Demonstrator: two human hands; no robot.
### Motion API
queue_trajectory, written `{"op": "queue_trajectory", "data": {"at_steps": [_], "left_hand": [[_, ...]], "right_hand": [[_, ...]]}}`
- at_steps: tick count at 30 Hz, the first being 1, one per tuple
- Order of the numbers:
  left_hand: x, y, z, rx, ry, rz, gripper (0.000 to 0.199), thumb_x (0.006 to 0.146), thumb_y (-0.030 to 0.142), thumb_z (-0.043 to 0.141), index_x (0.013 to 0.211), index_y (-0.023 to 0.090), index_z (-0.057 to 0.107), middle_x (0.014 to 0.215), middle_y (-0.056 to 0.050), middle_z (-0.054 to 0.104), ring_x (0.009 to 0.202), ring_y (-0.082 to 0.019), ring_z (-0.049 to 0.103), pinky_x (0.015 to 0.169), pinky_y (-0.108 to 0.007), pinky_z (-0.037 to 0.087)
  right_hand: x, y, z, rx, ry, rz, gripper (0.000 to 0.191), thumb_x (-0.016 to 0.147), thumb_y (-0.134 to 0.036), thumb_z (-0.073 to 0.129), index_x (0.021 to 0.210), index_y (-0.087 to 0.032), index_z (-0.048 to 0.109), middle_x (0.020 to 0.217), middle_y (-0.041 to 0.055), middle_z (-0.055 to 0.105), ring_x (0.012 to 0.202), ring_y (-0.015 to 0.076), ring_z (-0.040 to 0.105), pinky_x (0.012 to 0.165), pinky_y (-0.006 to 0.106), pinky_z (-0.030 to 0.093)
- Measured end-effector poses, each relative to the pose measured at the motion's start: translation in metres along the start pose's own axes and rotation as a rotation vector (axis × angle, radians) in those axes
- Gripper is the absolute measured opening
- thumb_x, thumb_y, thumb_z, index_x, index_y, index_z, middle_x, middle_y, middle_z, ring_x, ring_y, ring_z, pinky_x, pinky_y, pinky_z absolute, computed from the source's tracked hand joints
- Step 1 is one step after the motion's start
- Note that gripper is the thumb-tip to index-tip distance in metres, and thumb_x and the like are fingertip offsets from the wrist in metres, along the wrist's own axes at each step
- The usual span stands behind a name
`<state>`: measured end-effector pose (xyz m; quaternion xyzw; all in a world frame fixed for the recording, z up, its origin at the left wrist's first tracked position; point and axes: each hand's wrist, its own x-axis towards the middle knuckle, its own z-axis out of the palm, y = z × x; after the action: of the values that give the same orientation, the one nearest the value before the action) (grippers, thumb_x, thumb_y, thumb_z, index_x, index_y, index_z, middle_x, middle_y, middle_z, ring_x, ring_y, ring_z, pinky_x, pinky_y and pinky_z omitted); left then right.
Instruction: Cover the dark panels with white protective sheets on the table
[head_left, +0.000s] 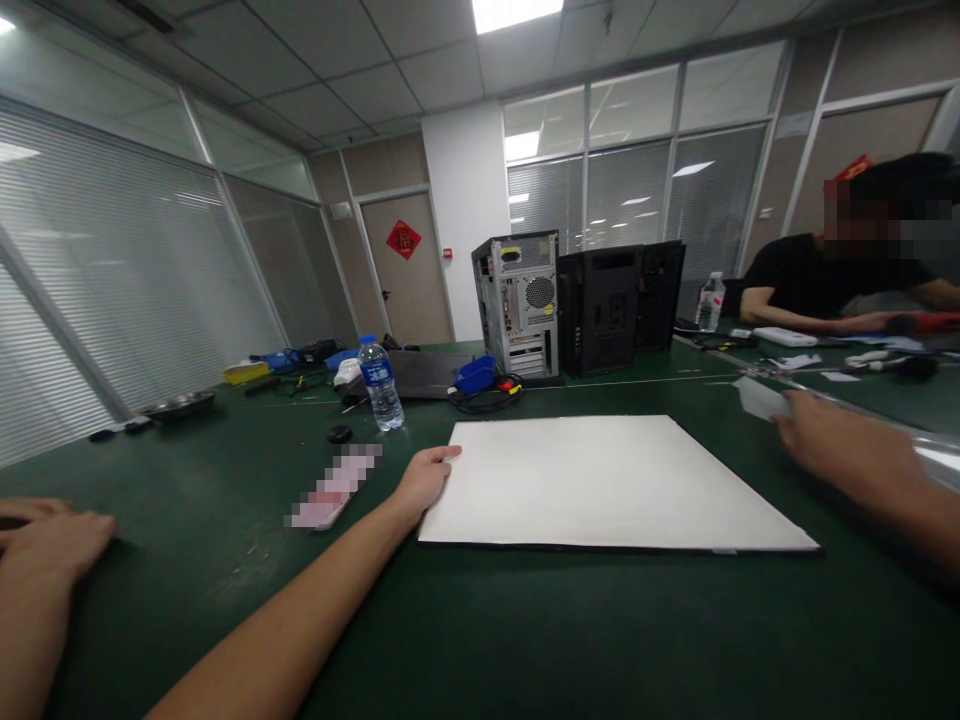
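Apparently the white panel [585,485] lay flat on the green table [540,640], in front of the person, whose left hand [426,482] gripped its left edge with one digit resting on top. Well apart from the panel, out to the right, the right hand [814,428] looked closed on a pale sheet [759,398], though blur hid the exact hold. From where I stood, the step seemed to be handling that sheet while steadying the panel; the next move, I judged, called for placing the sheet without creasing it.
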<state>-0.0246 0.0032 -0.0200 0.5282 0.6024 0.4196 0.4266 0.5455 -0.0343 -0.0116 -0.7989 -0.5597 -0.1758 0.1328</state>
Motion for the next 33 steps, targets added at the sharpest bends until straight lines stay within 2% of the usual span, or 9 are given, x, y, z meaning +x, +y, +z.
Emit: {"op": "queue_trajectory", "data": {"at_steps": [4,7,10,14,19,22,25,30,33], "left_hand": [[0.002,-0.002,-0.001,-0.007,0.009,-0.002,0.052,0.074,0.005,0.06,0.125,0.012,0.068,0.097,-0.01,0.077,0.065,-0.015,0.066,0.064,-0.024,0.049],[0.002,-0.003,-0.002,-0.014,0.01,-0.007,0.052,0.075,0.005,0.059,0.126,0.011,0.068,0.093,-0.009,0.077,0.064,-0.015,0.066,0.064,-0.024,0.049],[0.001,-0.002,-0.001,-0.02,0.01,-0.006,0.052,0.075,0.003,0.057,0.126,0.011,0.068,0.095,-0.009,0.077,0.065,-0.014,0.066,0.064,-0.022,0.049],[0.0,0.0,0.0,-0.026,0.017,-0.007,0.051,0.075,0.002,0.058,0.123,0.01,0.069,0.093,-0.009,0.077,0.066,-0.014,0.067,0.066,-0.022,0.05],[0.002,-0.001,0.0,-0.04,0.012,-0.006,0.052,0.074,0.0,0.056,0.123,0.009,0.069,0.086,-0.008,0.077,0.064,-0.014,0.067,0.066,-0.022,0.05],[0.004,-0.003,0.0,-0.049,0.005,-0.003,0.053,0.074,0.0,0.054,0.125,0.009,0.068,0.086,-0.009,0.077,0.062,-0.015,0.067,0.066,-0.023,0.051],[0.005,-0.004,0.0,-0.056,0.008,0.002,0.053,0.074,0.0,0.054,0.125,0.008,0.068,0.088,-0.009,0.078,0.063,-0.015,0.067,0.066,-0.024,0.051],[0.004,-0.003,0.0,-0.059,0.019,0.015,0.049,0.072,-0.002,0.055,0.117,0.009,0.072,0.095,-0.01,0.077,0.071,-0.016,0.069,0.071,-0.025,0.052],[0.004,-0.003,0.001,-0.074,0.031,0.028,0.051,0.07,-0.005,0.055,0.116,0.01,0.072,0.1,-0.01,0.077,0.078,-0.018,0.071,0.076,-0.026,0.052]], "right_hand": [[-0.026,-0.061,-0.028,0.025,0.047,-0.152,0.067,0.097,-0.057,0.025,0.146,-0.014,0.039,0.138,0.019,0.055,0.108,0.0373,0.061,0.074,0.046,0.049],[-0.047,-0.102,-0.047,0.08,0.025,-0.311,0.069,0.095,-0.063,0.029,0.147,-0.019,0.039,0.138,0.0148,0.056,0.106,0.0369,0.063,0.079,0.049,0.051],[-0.06,-0.126,-0.062,0.141,0.09,-0.478,0.068,0.093,-0.065,0.034,0.145,-0.022,0.044,0.136,0.0108,0.059,0.109,0.0348,0.062,0.088,0.049,0.051],[-0.051,-0.118,-0.057,0.103,0.124,-0.474,0.066,0.093,-0.065,0.032,0.138,-0.022,0.054,0.13,0.0104,0.063,0.108,0.0344,0.062,0.089,0.051,0.051],[-0.028,-0.074,-0.015,0.001,-0.125,-0.261,0.07,0.09,-0.067,0.035,0.124,-0.014,0.066,0.118,0.0191,0.067,0.099,0.0389,0.064,0.08,0.054,0.051],[-0.025,-0.066,0.0,0.055,-0.246,-0.218,0.067,0.091,-0.066,0.033,0.114,-0.015,0.071,0.11,0.0186,0.069,0.094,0.0378,0.065,0.078,0.054,0.05],[-0.029,-0.076,-0.004,0.14,-0.252,-0.258,0.068,0.092,-0.066,0.031,0.118,-0.017,0.07,0.111,0.0168,0.07,0.094,0.0358,0.065,0.079,0.052,0.049],[-0.031,-0.092,-0.017,0.228,-0.133,-0.496,0.062,0.095,-0.061,0.034,0.124,-0.018,0.068,0.126,0.0124,0.065,0.115,0.0313,0.059,0.1,0.049,0.043],[-0.032,-0.091,-0.017,0.216,-0.156,-0.528,0.06,0.095,-0.058,0.035,0.12,-0.017,0.07,0.122,0.0132,0.067,0.11,0.0307,0.061,0.098,0.049,0.044]]}}
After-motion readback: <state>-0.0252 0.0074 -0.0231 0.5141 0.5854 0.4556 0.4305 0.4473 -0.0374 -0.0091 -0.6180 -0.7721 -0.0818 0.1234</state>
